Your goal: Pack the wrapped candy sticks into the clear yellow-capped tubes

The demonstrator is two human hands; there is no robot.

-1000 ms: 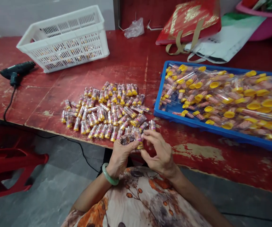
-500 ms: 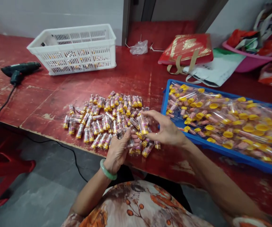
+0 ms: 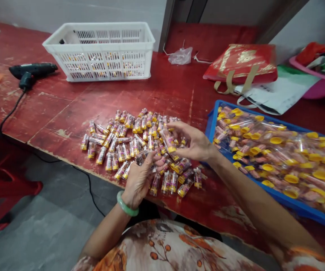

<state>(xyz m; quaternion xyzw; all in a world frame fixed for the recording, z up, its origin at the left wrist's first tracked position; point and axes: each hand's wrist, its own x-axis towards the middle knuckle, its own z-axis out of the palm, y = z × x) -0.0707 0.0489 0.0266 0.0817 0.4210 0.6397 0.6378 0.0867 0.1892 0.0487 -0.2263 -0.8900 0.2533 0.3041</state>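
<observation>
Near the desk's (image 3: 122, 98) front edge, the right hand's (image 3: 194, 143) grip is closed about a small yellow-ended tube (image 3: 168, 139), held tilted above a spread of similar tubes (image 3: 119, 152). The left hand (image 3: 139, 178), thumb pressed down, has its grip clamped on dark printed pieces (image 3: 142, 157), too blurred to count. Toward the back edge stands a white basket (image 3: 102, 47); a blue tray (image 3: 215, 116) of longer tubes (image 3: 281, 150) lies right of the spread.

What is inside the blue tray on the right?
The blue tray holds many clear tubes with yellow ends and pinkish contents. A bit of blue floor shows near its left end; elsewhere the tubes hide what lies underneath, and the right end is out of frame.
</observation>
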